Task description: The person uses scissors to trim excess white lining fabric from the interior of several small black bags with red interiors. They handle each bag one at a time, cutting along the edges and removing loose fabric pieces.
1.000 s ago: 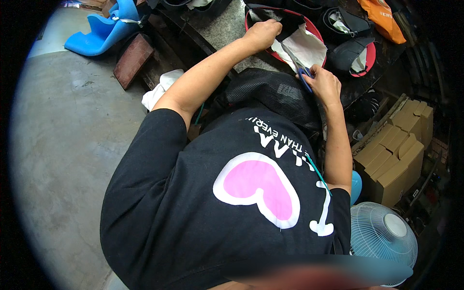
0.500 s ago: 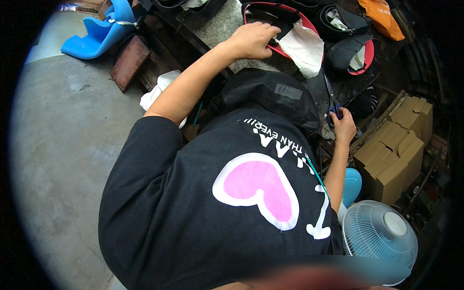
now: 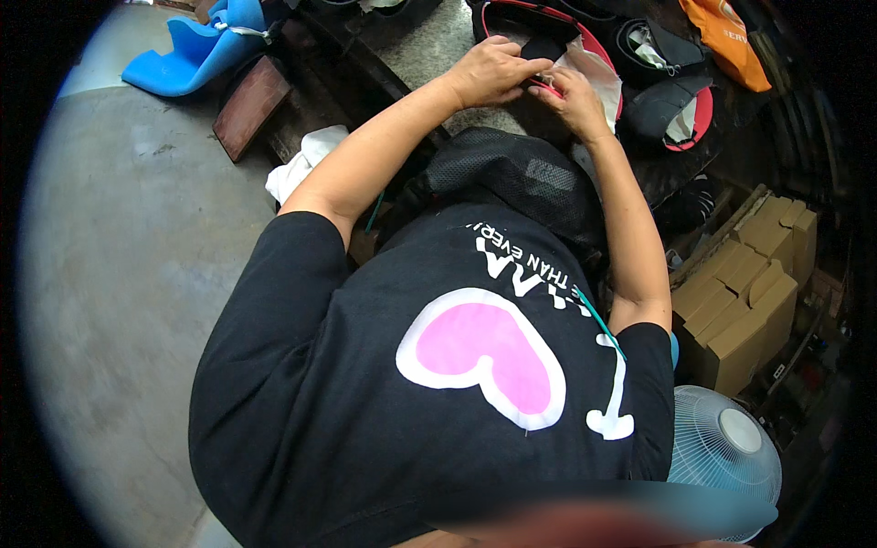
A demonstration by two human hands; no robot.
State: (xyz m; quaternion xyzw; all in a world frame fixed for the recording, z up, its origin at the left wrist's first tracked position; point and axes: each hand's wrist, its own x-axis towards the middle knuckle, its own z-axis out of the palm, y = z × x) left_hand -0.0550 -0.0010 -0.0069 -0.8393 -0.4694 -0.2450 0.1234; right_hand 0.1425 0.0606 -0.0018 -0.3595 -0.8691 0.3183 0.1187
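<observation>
A black cap with red edging (image 3: 598, 38) lies on the work surface in front of me, white cloth (image 3: 592, 68) showing inside it. My left hand (image 3: 489, 73) is closed on its near red edge, thumb and forefinger pinching. Right beside those fingertips, my right hand (image 3: 580, 102) pinches the same edge from the other side. Whatever small part lies between the fingers is too small to make out. Black mesh fabric (image 3: 493, 173) rests across my lap below the cap.
More caps sit to the right, one black (image 3: 671, 50) and one with a red underside (image 3: 702, 119), near an orange bag (image 3: 726, 46). Cardboard boxes (image 3: 749, 310) and a fan (image 3: 726, 447) stand at my right. A blue moulded piece (image 3: 183, 59) and a white cloth (image 3: 306, 160) are left.
My right hand has left the blue-handled scissors at the right and come up to the cap, meeting my left hand. The scissors no longer show.
</observation>
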